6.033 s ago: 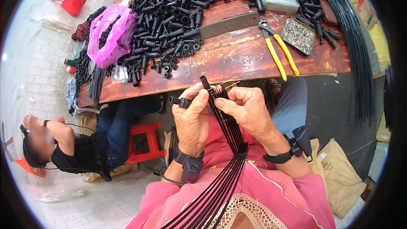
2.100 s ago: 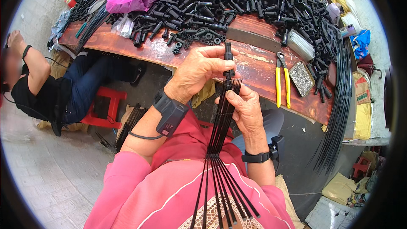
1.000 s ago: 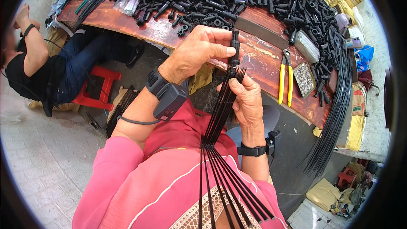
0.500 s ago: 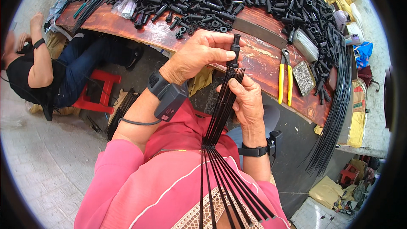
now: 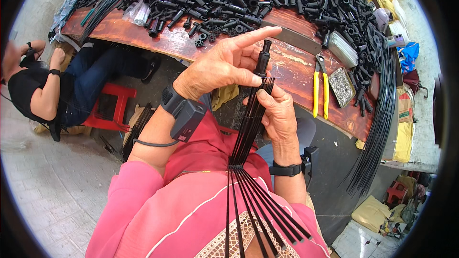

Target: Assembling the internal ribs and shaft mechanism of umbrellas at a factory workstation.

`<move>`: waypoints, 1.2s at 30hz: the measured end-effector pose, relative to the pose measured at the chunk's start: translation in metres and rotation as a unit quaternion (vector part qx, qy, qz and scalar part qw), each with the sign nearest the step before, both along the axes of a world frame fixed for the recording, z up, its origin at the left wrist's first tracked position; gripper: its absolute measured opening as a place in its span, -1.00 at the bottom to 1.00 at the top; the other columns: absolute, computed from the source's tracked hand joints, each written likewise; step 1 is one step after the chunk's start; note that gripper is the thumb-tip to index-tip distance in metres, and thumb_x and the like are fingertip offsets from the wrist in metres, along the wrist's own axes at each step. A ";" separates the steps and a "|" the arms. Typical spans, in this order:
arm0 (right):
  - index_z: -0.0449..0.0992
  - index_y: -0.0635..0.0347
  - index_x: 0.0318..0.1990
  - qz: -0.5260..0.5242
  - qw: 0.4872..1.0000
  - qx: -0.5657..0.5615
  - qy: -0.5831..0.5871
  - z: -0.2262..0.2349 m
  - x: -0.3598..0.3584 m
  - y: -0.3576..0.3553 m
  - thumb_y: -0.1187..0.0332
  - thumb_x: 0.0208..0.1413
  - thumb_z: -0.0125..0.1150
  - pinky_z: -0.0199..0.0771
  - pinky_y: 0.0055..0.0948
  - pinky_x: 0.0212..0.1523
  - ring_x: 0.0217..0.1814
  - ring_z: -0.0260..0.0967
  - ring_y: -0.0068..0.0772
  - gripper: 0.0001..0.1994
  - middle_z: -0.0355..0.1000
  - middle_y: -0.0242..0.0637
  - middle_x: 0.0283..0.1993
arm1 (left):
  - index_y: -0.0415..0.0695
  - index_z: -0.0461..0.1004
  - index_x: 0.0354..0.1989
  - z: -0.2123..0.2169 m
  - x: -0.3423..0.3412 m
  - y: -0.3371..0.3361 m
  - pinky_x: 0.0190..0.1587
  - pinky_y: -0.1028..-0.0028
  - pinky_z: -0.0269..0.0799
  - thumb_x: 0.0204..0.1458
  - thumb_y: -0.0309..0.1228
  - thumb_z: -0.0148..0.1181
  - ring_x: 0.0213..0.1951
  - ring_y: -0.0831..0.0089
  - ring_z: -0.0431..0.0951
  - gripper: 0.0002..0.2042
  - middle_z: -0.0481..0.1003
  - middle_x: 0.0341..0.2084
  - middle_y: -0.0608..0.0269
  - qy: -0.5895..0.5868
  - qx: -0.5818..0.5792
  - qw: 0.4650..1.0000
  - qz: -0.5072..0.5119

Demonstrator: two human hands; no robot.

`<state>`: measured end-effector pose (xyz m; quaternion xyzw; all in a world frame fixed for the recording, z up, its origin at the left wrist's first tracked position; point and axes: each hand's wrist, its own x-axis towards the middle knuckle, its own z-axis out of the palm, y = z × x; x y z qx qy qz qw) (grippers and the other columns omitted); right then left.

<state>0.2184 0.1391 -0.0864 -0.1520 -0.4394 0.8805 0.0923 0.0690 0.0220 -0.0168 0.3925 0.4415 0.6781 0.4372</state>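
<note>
A bundle of thin black umbrella ribs stands before my body, its lower ends fanning out across my pink top. At its upper end is a black plastic umbrella runner, a tube with a narrow neck, slightly tilted. My right hand is closed around the upper ribs, thumb in front. My left hand has its thumb against the join of runner and ribs. Its index finger points out past the runner's top, while the other fingers curl behind, partly hidden. A thin wire sticks out beside the join.
Black plastic tubes lie heaped over the wooden table. Yellow-handled cutters, a speckled block and a metal bar lie nearer. More ribs hang off the right edge. A person sits left on a red stool.
My left thumb has slid down from the runner's neck to its base, and the index finger has straightened out. My right hand keeps its hold. The person at left has moved their arms.
</note>
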 end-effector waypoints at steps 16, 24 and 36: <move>0.51 0.28 -0.05 0.008 1.000 -0.004 -0.006 -0.002 -0.001 0.000 0.36 0.15 0.26 0.11 -0.79 -0.76 -0.57 0.45 -0.66 -0.74 0.58 -0.15 -0.36 | -0.21 0.36 0.22 -0.007 0.001 -0.001 -0.12 0.62 0.45 -0.18 -0.87 0.03 -0.20 0.64 0.46 -0.34 0.47 -0.21 0.32 0.036 -0.035 0.999 0.014; 0.54 0.23 -0.07 0.020 1.000 -0.015 0.007 0.000 0.001 0.000 0.33 0.11 0.31 0.02 -0.83 -0.80 -0.62 0.37 -0.80 -0.74 0.59 -0.24 -0.38 | -0.22 0.31 0.26 -0.014 -0.008 0.000 0.04 0.41 0.46 -0.17 -0.67 0.26 -0.08 0.40 0.54 -0.33 0.54 -0.17 0.12 0.062 -0.059 0.996 -0.006; 0.56 0.23 -0.09 0.039 0.997 -0.064 0.021 0.001 0.002 0.001 0.38 0.05 0.37 0.03 -0.79 -0.73 -0.62 0.30 -0.83 -0.73 0.56 -0.36 -0.42 | -0.04 0.35 0.24 -0.049 -0.012 0.005 0.26 0.07 0.25 -0.21 -0.73 0.29 0.25 -0.02 0.30 -0.29 0.53 -0.06 -0.07 -0.028 0.077 0.996 -0.045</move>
